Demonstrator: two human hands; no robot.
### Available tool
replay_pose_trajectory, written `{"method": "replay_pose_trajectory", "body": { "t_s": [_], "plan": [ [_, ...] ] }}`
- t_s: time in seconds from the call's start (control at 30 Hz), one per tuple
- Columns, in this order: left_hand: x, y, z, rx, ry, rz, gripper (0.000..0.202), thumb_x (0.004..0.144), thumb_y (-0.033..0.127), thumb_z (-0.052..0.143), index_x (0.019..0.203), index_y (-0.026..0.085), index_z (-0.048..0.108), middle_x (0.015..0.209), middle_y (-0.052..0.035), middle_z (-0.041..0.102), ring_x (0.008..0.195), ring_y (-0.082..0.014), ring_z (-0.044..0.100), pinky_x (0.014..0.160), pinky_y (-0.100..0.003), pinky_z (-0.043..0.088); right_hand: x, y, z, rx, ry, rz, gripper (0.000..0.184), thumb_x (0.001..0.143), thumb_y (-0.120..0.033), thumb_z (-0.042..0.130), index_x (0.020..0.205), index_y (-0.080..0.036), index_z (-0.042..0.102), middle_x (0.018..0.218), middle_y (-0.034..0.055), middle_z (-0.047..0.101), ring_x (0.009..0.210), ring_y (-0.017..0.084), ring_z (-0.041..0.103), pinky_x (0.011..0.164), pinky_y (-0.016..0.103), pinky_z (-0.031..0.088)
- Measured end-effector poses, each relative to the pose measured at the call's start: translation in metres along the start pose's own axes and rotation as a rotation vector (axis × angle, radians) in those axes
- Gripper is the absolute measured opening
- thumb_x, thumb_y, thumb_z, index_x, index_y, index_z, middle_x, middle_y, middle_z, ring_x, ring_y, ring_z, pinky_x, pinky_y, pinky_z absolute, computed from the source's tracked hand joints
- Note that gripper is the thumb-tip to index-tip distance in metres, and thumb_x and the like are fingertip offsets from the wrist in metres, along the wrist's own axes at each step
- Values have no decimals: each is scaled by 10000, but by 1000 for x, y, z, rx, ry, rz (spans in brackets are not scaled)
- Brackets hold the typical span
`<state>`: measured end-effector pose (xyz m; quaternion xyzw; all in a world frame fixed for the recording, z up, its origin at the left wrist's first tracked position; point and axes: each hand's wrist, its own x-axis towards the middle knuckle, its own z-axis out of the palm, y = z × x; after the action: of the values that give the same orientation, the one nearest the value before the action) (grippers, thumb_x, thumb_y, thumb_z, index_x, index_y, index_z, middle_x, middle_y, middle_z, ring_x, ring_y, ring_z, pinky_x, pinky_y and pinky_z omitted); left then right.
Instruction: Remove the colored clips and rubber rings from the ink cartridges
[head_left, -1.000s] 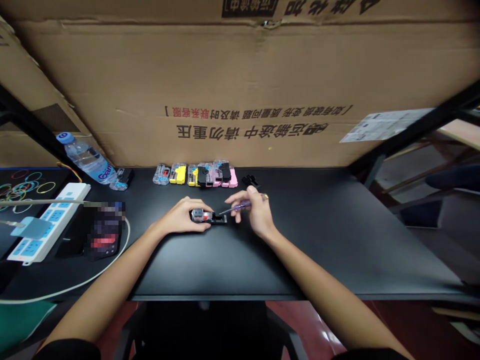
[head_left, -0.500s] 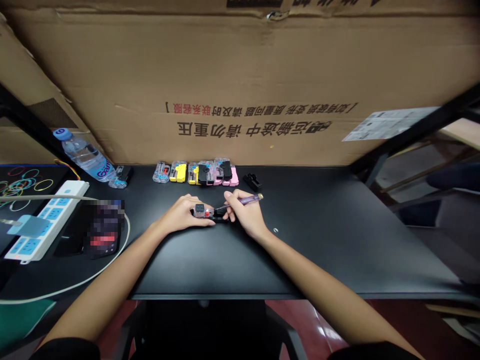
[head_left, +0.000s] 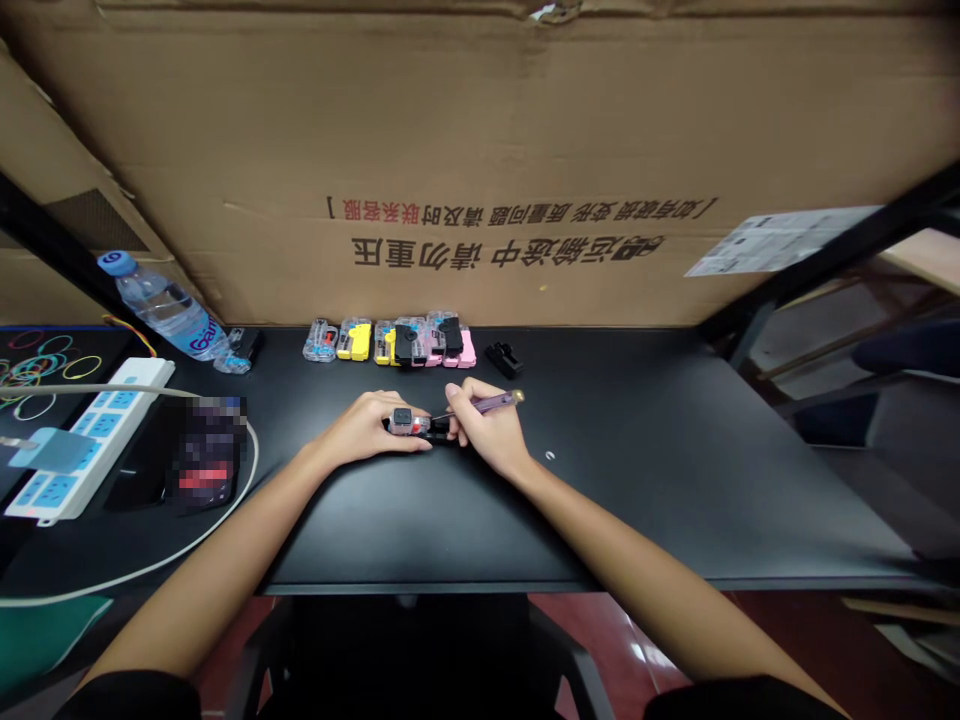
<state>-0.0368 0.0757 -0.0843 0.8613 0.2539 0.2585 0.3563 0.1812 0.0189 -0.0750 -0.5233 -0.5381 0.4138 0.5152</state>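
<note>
Hands, two, bare, at the centre of the frame. Left hand (head_left: 375, 425): fingers and thumb curled round a small clear-cased device (head_left: 409, 423), grasping it from its left side. Right hand (head_left: 489, 428): holding a screwdriver (head_left: 495, 402) pen-fashion; translucent purple handle, gold-toned end, thin shaft directed left toward the device; contact of the tip cannot be told.

Clear-cased device: centre of the frame, transparent plastic shell, red part visible within, dark block with rounded corners on top. Black channelled piece (head_left: 439, 437) projecting at its right, partly hidden by fingers.

Bottle (head_left: 169, 312), upper left: clear plastic, blue screw cap, printed label; liquid level not readable. Row of small cased units (head_left: 354, 342), upper centre: transparent housings with parts inside, coloured sections in yellow, black and pink, one with a red part; several overlapping. Loose black part (head_left: 504, 360), moulded, just right of the row. Another clear-and-black unit (head_left: 238, 352), beside the bottle's base.

Small pale curved sliver (head_left: 550, 456), right of the right hand. Surface (head_left: 660, 480): black, smooth, with a dull sheen. Cardboard sheet (head_left: 480, 120), across the top: brown, creased, inverted black and red print. Power strip (head_left: 94, 440), left: long white body, blue socket faces. Rubber bands (head_left: 51, 365), far left: thin multicoloured loops, heaped loosely.
</note>
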Motion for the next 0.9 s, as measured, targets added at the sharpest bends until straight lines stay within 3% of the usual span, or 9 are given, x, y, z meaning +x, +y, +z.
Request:
{"method": "replay_pose_trajectory", "body": {
  "t_s": [0.23, 0.43, 0.53, 0.7, 0.8, 0.9],
  "plan": [
    [-2, 0, 10, -143, 28, -97, 512, 831, 459, 912, 1236, 155, 836, 967, -47, 858, 739, -175, 740, 740, -245, 574, 0, -2, 1, -17, -10, -4, 579, 947, -681, 695, 623, -247, 488, 487, -26, 593, 383, 117, 523, 416, 244, 414],
    [-3, -3, 11, -151, 37, -82, 554, 812, 454, 924, 1256, 136, 830, 931, -40, 853, 705, -161, 726, 703, -228, 569, 14, 1, -3, 193, -48, 235, 428, 889, -563, 774, 692, -224, 601, 463, -30, 614, 362, 115, 538, 452, 240, 540],
    [-3, -4, 12, -155, 37, -49, 561, 811, 437, 930, 1277, 143, 823, 959, -44, 858, 727, -164, 740, 726, -226, 577, 16, 3, -4, 256, -53, 290, 405, 856, -541, 802, 697, -217, 618, 462, -28, 618, 346, 108, 524, 449, 239, 552],
    [-1, -5, 9, -131, 72, -98, 527, 799, 438, 938, 1224, 141, 843, 1005, -65, 863, 783, -191, 776, 762, -241, 600, 8, -1, -3, 181, 16, 151, 452, 915, -544, 753, 646, -235, 562, 433, -27, 594, 381, 139, 607, 449, 229, 518],
    [-1, -6, 5, -123, 93, -126, 516, 797, 422, 941, 1226, 154, 842, 1060, -75, 863, 849, -211, 803, 815, -255, 615, 3, -1, -1, 102, -17, 88, 500, 931, -585, 737, 627, -238, 544, 436, -25, 590, 436, 154, 649, 510, 243, 546],
    [-1, -8, 3, -125, 101, -123, 515, 790, 410, 948, 1230, 162, 841, 1102, -84, 859, 907, -231, 819, 854, -271, 628, 2, 3, -1, 55, -52, 41, 538, 943, -636, 712, 629, -234, 541, 473, -18, 615, 418, 131, 601, 493, 240, 509]
  ]
}}
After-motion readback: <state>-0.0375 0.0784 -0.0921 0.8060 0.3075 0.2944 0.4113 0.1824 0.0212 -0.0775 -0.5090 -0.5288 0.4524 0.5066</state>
